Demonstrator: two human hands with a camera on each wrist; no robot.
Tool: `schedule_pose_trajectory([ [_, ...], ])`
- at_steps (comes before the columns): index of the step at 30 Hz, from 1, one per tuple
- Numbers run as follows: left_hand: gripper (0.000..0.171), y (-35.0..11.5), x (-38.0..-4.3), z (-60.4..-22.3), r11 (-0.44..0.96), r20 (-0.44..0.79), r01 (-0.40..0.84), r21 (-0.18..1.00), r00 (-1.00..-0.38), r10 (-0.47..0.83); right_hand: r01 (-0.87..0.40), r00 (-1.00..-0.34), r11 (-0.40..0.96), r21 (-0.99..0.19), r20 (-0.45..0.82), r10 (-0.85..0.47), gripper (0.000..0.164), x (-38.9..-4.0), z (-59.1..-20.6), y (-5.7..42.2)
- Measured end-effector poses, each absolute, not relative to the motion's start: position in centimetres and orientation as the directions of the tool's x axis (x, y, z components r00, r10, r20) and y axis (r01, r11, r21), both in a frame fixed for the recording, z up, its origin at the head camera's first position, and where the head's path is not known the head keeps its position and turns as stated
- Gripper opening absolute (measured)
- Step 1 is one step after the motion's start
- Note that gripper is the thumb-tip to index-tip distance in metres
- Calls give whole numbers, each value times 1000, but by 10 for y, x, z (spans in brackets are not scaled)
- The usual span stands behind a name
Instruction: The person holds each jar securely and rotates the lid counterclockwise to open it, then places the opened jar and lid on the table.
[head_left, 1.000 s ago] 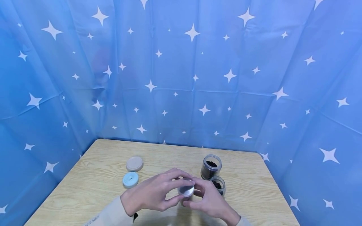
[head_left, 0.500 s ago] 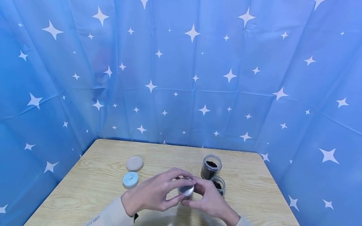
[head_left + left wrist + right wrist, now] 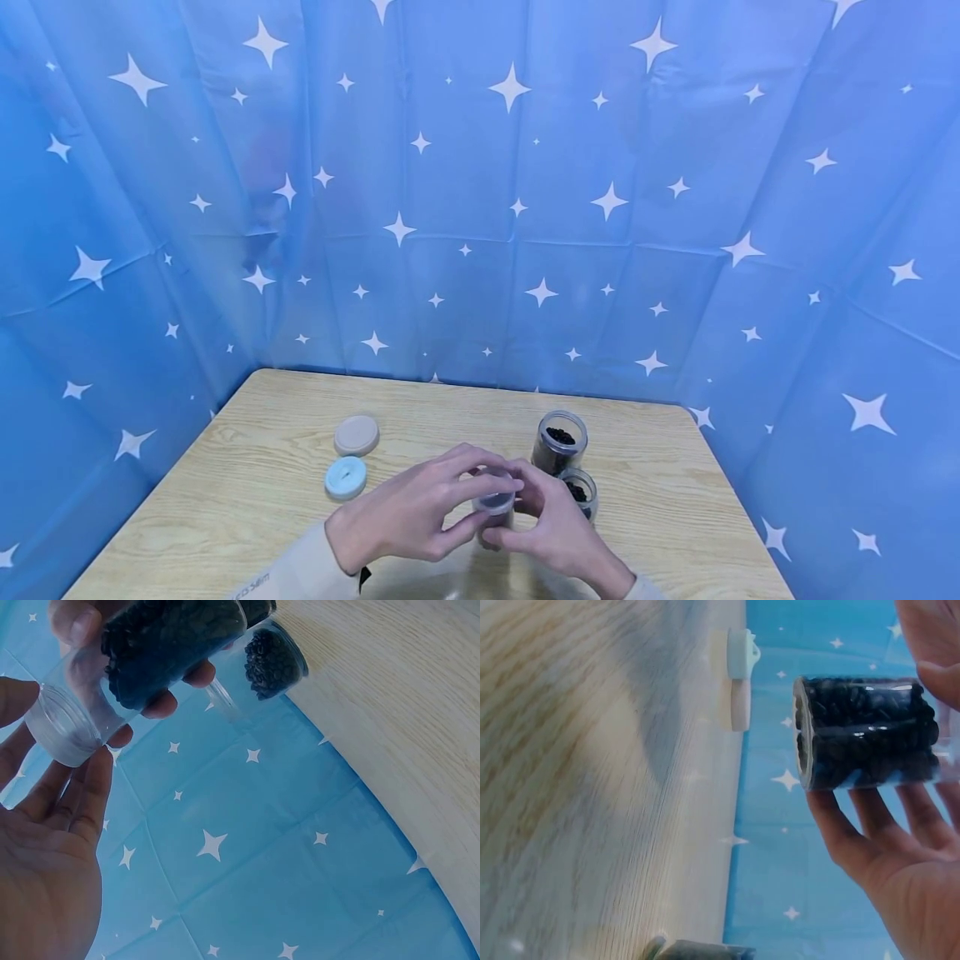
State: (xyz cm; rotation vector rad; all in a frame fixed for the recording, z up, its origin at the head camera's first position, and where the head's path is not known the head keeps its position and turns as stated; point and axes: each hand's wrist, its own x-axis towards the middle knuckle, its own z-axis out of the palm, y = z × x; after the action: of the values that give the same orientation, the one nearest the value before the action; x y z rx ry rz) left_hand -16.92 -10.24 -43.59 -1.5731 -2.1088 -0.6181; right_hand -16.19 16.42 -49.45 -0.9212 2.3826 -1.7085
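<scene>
A clear jar point(image 3: 497, 523) of dark bean-like pieces point(image 3: 176, 645) is between the two hands, lifted off the table in the right wrist view. My left hand point(image 3: 423, 508) holds the clear, ring-like top point(image 3: 64, 724) with thumb and fingertips. My right hand point(image 3: 558, 529) grips the jar's body, its fingers spread along the filled part of the jar point(image 3: 866, 731). The dark pieces fill the lower part, with a see-through space above them. Whether the clear top is a separate lid cannot be told.
Two open jars of dark pieces, a larger jar point(image 3: 553, 457) and a smaller jar point(image 3: 587, 508), stand just beyond the right hand. A beige lid point(image 3: 356, 435) and a light blue lid point(image 3: 346, 477) lie left on the wooden table point(image 3: 450, 408). A starry blue curtain point(image 3: 465, 192) hangs behind.
The bright, silvery glint on the jar's top has faded, and the top now looks more see-through. Both hands keep their hold with only slight shifts.
</scene>
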Motion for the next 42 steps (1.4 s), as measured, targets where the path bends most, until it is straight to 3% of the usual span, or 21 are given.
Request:
schedule_pose_trajectory([
  [12,41,-98,-171,-439,296,600,950,95,-292,745,-418,-837,219,-882,280,-470,58,-161,-494,162],
  [23,39,-89,-169,-444,374,662,915,148,-373,651,-398,-850,213,-892,271,-451,60,-163,-496,160],
  [42,49,-86,-169,-447,402,672,900,170,-405,620,-429,-831,182,-885,308,-463,58,-164,-498,162],
])
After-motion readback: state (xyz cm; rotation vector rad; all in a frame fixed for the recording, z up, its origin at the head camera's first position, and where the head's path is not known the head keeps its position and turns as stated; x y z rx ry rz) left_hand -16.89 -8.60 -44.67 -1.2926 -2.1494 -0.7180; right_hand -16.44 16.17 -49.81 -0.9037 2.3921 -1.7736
